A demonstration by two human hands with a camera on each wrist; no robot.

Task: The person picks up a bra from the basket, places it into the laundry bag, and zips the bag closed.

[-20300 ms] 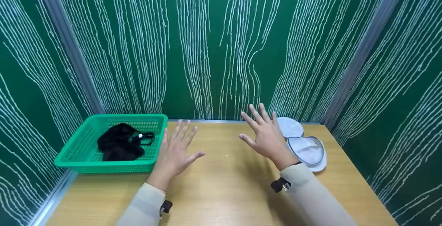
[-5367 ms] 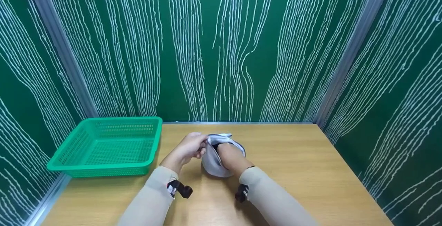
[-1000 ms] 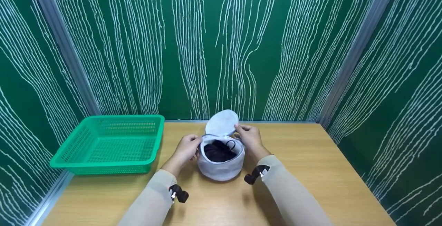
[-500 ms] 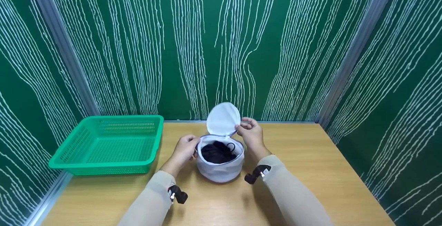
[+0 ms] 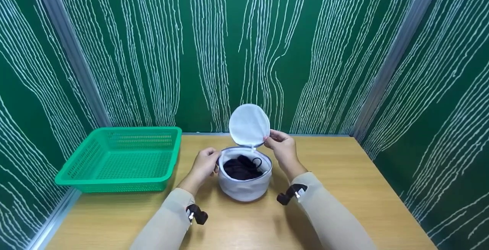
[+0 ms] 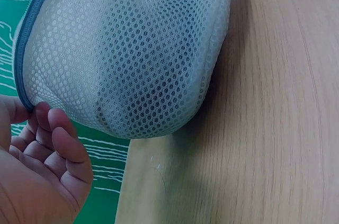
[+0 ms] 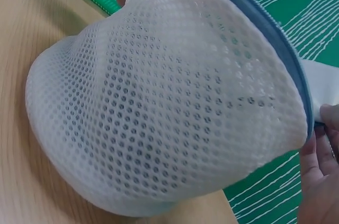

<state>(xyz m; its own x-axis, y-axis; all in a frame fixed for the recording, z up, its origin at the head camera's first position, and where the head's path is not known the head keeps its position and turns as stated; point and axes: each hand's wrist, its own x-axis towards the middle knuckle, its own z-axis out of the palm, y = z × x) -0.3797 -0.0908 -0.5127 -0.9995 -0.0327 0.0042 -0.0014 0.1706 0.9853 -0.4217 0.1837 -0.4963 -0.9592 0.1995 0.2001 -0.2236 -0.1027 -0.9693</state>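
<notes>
A white mesh laundry bag [image 5: 244, 189] with a grey-blue zip edge stands on the table, its mouth unzipped. Inside lies a bunched black garment [image 5: 240, 169] with a thin loop sticking up. The round lid [image 5: 249, 125] is raised at the back of the bag. My left hand [image 5: 205, 163] pinches the zip rim on the left side; in the left wrist view its thumb and fingertips meet at that rim. My right hand [image 5: 283, 149] pinches the lower right edge of the lid between thumb and fingers. Dark cloth shows through the mesh [image 7: 143, 113] in the right wrist view.
A green perforated plastic basket [image 5: 114, 185] stands at the left of the wooden table [image 5: 336, 196], with nothing in it. Green panels [image 5: 244, 51] with white wavy lines enclose the back and sides.
The black garment has gone from the basket into the bag, which moved from the right to the middle. Over the last second my right hand has lifted the lid from leaning back to upright.
</notes>
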